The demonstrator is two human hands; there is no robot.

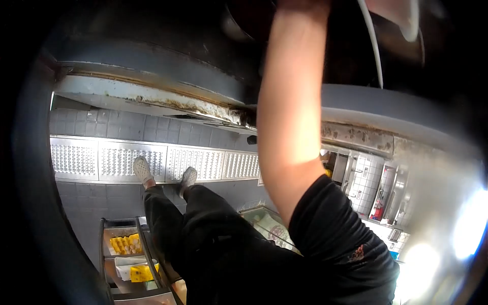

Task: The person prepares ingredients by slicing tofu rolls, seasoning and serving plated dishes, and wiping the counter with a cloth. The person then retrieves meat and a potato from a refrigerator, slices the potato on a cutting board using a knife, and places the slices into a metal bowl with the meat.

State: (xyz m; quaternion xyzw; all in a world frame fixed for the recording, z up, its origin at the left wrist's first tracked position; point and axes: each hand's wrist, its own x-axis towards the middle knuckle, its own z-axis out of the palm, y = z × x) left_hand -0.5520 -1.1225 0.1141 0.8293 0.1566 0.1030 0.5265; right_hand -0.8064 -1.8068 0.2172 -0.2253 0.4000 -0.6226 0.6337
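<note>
My right arm, in a black short sleeve, stretches up the frame over the edge of a dark, stained counter [152, 96]. Only the base of my right hand [303, 4] shows, at the top edge; its fingers and anything they hold are cut off. To the right of it are a pale, curved-rimmed object [409, 23] and a thin white strip [373, 43], both partly in darkness. A dim rounded shape lies to its left, too dark to make out. My left hand is out of frame.
Below the counter, metal floor grating [195, 161] runs across grey tiles, with my light clogs [141, 168] on it. At lower left stands a shelved rack [104, 239] with yellow packages [142, 273]. A greenish-edged bin [262, 209] is behind my legs. White-tiled wall and bright glare lie right.
</note>
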